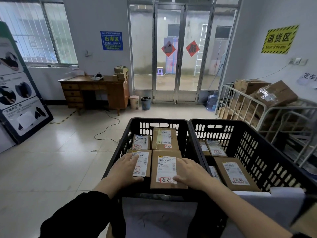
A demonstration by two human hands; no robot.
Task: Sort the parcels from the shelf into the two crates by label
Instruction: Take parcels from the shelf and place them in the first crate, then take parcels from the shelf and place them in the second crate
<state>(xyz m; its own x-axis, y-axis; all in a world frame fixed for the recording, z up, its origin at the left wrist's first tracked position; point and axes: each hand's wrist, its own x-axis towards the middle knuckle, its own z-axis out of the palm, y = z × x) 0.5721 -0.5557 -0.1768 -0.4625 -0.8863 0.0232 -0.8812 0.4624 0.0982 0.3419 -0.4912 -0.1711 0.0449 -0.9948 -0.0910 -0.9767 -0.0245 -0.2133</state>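
Two black slotted crates stand side by side in front of me: the left crate (120, 152) and the right crate (267, 152). The left crate holds several brown labelled parcels. My left hand (126, 170) lies flat on the near-left parcel (148, 169), thumb at its near edge. My right hand (190, 170) rests on the right side of the near-right parcel (164, 169), thumb on its label. The right crate holds several parcels too, the largest (235, 172) near its front.
A wooden desk (96, 90) with small boxes stands by the far wall at left. Glass doors (169, 54), two bins and a water jug are straight ahead. A metal cage cart (257, 107) with cardboard boxes is at right. A cable lies on the tiled floor.
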